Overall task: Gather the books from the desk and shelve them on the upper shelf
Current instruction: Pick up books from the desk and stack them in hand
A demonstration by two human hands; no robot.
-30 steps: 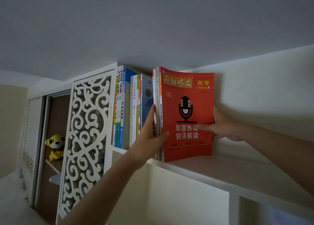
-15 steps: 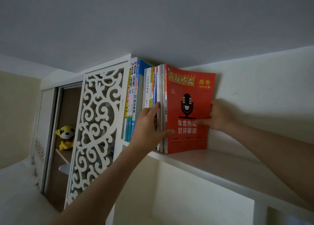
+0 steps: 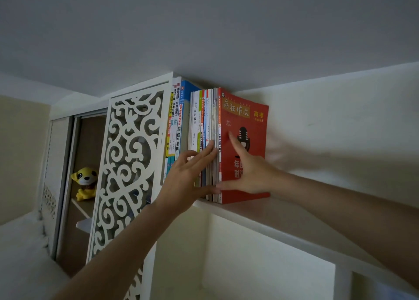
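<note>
Paperbacks (image 3: pixel 204 145) on the upper shelf (image 3: pixel 260 211) look thin and floppy: your left hand (image 3: pixel 186 181) and right hand (image 3: pixel 251 172) press them with flat, straight fingers; support the red cover (image 3: pixel 254 122).

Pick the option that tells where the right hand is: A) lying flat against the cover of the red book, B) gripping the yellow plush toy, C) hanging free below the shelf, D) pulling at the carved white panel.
A: the right hand lies with straight fingers on the red book, standing on the upper shelf.
</note>
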